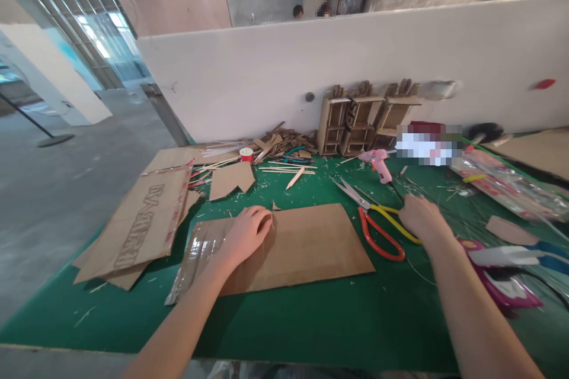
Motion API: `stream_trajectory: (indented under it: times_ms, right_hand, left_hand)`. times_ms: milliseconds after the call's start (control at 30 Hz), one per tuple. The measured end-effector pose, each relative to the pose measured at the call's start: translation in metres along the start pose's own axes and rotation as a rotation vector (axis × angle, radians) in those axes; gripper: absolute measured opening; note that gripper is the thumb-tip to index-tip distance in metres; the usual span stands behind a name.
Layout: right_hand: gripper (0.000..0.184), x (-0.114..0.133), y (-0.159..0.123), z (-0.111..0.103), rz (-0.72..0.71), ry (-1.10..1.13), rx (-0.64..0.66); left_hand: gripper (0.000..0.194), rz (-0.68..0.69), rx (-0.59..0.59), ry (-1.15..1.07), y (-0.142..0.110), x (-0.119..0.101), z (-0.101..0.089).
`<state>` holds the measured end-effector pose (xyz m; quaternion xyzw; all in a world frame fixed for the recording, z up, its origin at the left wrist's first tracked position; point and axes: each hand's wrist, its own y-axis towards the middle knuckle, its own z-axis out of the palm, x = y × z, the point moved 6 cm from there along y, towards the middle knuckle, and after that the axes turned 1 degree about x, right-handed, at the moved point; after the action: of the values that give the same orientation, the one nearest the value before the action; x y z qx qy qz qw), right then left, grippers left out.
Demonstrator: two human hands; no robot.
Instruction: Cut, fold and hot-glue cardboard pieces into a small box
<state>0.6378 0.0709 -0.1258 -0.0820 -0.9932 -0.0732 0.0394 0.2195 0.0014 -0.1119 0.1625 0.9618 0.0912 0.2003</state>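
Note:
A brown cardboard sheet (pixel 306 249) lies flat on the green table, clear tape across its left end. My left hand (pixel 249 234) rests on its upper edge with fingers curled and pressed to the board, holding it; the fingertips are partly hidden. To the right, my right hand (pixel 422 219) is closed at the yellow handle of a pair of scissors (pixel 365 204), covering part of that loop. The scissors' blades are spread and point away to the left, with the red handle lying nearer me.
Folded cardboard (pixel 133 231) lies at left. Behind are cardboard scraps (pixel 280 145), a red spool (pixel 246 155), thin sticks and a marker (pixel 295 178). Cardboard racks (pixel 355 124) stand against the white partition (pixel 249 83). A pink glue gun (pixel 377 164) and a magenta packet (pixel 502 284) sit at right.

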Motion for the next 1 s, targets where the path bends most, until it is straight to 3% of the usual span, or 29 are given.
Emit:
stream_trajectory:
  times_ms: [233, 367, 600, 700, 800, 900, 1000]
  right_hand:
    - [0.032, -0.024, 0.036, -0.004, 0.164, 0.005, 0.098]
    - [0.024, -0.037, 0.036, -0.003, 0.245, 0.027, 0.139]
    - [0.015, -0.041, 0.025, -0.010, 0.218, 0.043, 0.221]
    - [0.023, -0.030, 0.015, -0.018, 0.195, 0.035, 0.171]
    - [0.033, -0.002, 0.006, -0.023, 0.083, 0.037, 0.112]
    - [0.030, 0.031, 0.002, -0.017, -0.062, 0.022, 0.159]
    - [0.030, 0.049, 0.008, -0.014, -0.083, -0.040, 0.199]
  left_hand:
    - [0.027, 0.010, -0.013, -0.003, -0.002, -0.002, 0.000]
    - [0.026, 0.025, -0.022, 0.001, -0.002, -0.001, 0.001]
    - [0.026, 0.029, -0.019, 0.006, -0.001, 0.001, 0.004]
    - [0.026, 0.028, -0.010, 0.002, -0.001, 0.001, 0.004]
    - [0.026, 0.022, 0.000, 0.001, -0.002, 0.000, 0.004]
    - [0.026, 0.017, 0.002, 0.002, -0.002, -0.001, 0.003]
    - [0.026, 0.015, 0.001, 0.007, -0.002, -0.002, 0.003]
